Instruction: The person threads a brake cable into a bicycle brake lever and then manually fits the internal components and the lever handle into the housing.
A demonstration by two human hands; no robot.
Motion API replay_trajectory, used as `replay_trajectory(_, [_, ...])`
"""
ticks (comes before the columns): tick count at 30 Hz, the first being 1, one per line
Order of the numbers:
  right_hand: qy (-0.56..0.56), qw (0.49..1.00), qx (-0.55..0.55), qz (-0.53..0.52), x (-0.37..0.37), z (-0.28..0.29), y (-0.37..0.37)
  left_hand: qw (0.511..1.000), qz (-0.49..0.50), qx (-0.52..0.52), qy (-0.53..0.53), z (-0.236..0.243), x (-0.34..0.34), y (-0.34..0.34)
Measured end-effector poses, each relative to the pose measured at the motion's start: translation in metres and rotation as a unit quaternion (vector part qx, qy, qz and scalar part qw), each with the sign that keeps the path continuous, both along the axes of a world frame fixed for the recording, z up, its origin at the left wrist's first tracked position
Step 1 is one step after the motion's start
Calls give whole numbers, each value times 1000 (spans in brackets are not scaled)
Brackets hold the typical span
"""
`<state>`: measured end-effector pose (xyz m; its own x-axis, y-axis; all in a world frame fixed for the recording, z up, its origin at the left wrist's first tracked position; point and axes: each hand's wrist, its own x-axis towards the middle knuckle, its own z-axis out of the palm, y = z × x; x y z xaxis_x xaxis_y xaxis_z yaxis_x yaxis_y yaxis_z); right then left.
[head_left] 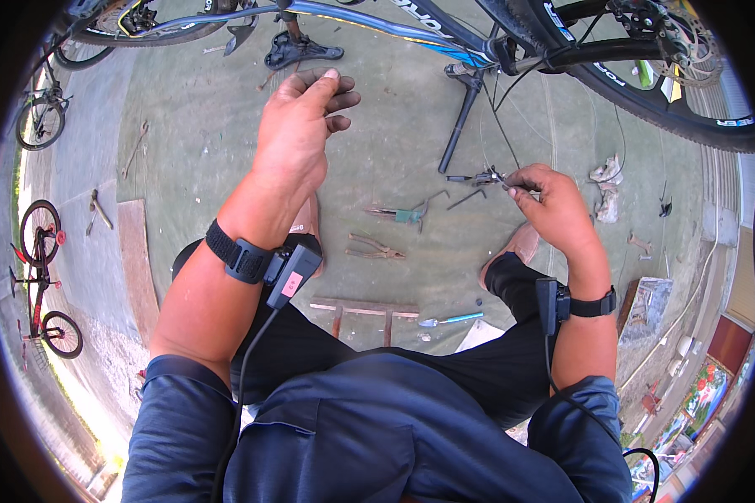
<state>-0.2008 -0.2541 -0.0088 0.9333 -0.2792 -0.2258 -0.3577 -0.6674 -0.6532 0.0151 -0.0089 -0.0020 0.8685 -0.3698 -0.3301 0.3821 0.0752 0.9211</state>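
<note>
My left hand is raised near the black saddle of an upturned blue and black bicycle. Its darkened fingers are half curled and apart, and nothing shows in them. My right hand pinches the end of what looks like a small black brake lever with metal parts. A thin black cable runs from this lever up to the bicycle. Below it on the ground lies a black hex key. Pliers and a green-handled tool lie between my feet.
A low wooden stool and a blue-handled tool are close to my legs. A white rag and a wrench lie to the right. At left are a hammer-like tool and a red and black bicycle.
</note>
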Motion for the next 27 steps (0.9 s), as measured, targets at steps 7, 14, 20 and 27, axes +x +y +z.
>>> replay_trajectory(7, [18,999,-29,31,1,-1,8,1000,-6,7,5,4,-4,-2])
replay_trajectory(14, [36,997,-39,57,3,-7,13,1000,-14,10,6,5,-6,-2])
replay_trajectory(20, [20,995,-49,88,4,-9,17,1000,-21,13,5,7,-8,-2])
replay_trajectory(27, [11,991,-67,112,4,-13,18,1000,-18,9,5,6,-8,-2])
